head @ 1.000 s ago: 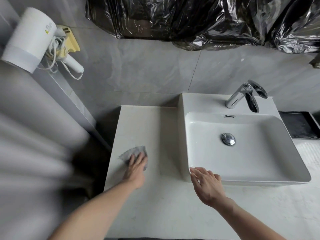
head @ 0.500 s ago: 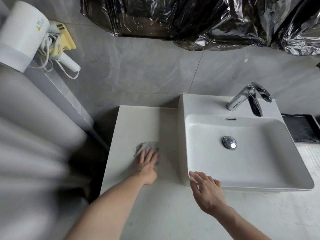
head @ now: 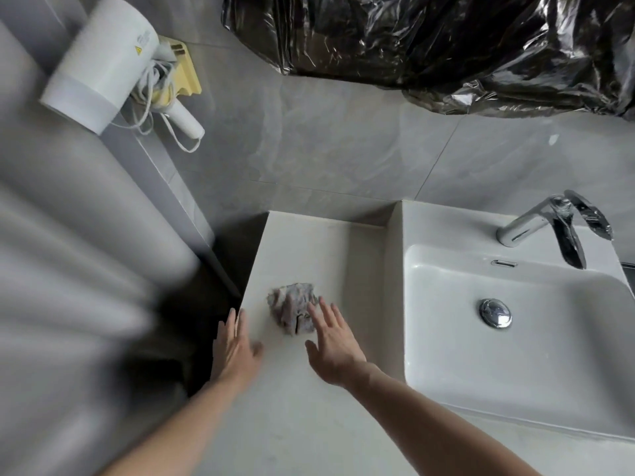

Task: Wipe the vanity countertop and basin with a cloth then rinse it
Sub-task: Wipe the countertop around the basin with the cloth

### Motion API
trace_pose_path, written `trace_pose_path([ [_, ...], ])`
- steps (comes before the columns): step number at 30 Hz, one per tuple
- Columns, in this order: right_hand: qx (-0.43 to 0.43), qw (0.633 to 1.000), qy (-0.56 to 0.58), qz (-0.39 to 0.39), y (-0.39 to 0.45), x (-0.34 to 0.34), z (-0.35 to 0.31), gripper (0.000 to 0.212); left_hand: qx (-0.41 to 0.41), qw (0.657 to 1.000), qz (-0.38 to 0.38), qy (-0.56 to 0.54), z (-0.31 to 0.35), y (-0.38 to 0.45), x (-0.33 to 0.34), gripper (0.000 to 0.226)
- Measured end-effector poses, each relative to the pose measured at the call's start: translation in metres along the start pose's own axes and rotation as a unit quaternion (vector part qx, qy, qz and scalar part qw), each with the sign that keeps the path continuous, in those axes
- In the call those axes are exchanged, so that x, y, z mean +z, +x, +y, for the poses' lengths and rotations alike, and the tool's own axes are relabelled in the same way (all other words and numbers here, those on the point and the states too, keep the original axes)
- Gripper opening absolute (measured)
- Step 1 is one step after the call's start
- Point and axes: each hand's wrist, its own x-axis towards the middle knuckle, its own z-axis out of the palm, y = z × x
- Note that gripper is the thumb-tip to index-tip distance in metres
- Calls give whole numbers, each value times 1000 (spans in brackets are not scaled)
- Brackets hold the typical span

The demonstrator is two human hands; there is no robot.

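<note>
A crumpled grey cloth (head: 293, 312) lies on the pale vanity countertop (head: 309, 249), left of the white basin (head: 536, 341). My left hand (head: 237, 348) hovers flat at the counter's left edge, fingers straight, off the cloth. My right hand (head: 335, 341) is spread open just right of the cloth, its fingertips over or touching the cloth's right edge. Neither hand grips anything. A chrome faucet (head: 549, 221) stands at the basin's back, and a chrome drain plug (head: 495, 312) sits in the bowl.
A white hair dryer (head: 103, 63) with coiled cord hangs in a yellow holder on the left wall. Black plastic sheeting (head: 446, 46) covers the wall above. A dark gap (head: 213, 304) runs along the counter's left edge beside a blurred grey surface.
My left hand has let go of the cloth and moved to the counter's left edge. My right hand left the basin rim and came over to the cloth. The view shifted left.
</note>
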Motion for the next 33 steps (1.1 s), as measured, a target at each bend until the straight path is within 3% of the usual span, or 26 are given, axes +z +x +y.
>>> trace_pose_path([
  [6, -10, 996, -56, -71, 60, 40, -10, 72, -84, 993, -27, -83, -18, -9, 20, 85],
  [12, -25, 991, -125, -39, 121, 39, 4, 72, -97, 989, -74, -79, -24, 3, 17, 89],
  [16, 35, 993, -111, 16, 178, 6, 38, 74, -112, 983, -125, -68, -20, 7, 9, 91],
  [20, 145, 985, -90, 38, 219, -17, 53, 75, -78, 980, -184, -19, -1, 2, -11, 63],
  [22, 159, 983, -84, 40, 230, -14, 35, 76, -83, 977, -197, -8, 10, 0, -22, 59],
  [29, -18, 991, -133, -27, 223, 2, -16, 70, -137, 968, -195, -79, -13, 8, -2, 94],
  [33, 53, 989, -139, 1, 196, -18, 43, 69, -149, 965, -205, -72, -13, 8, -4, 95],
])
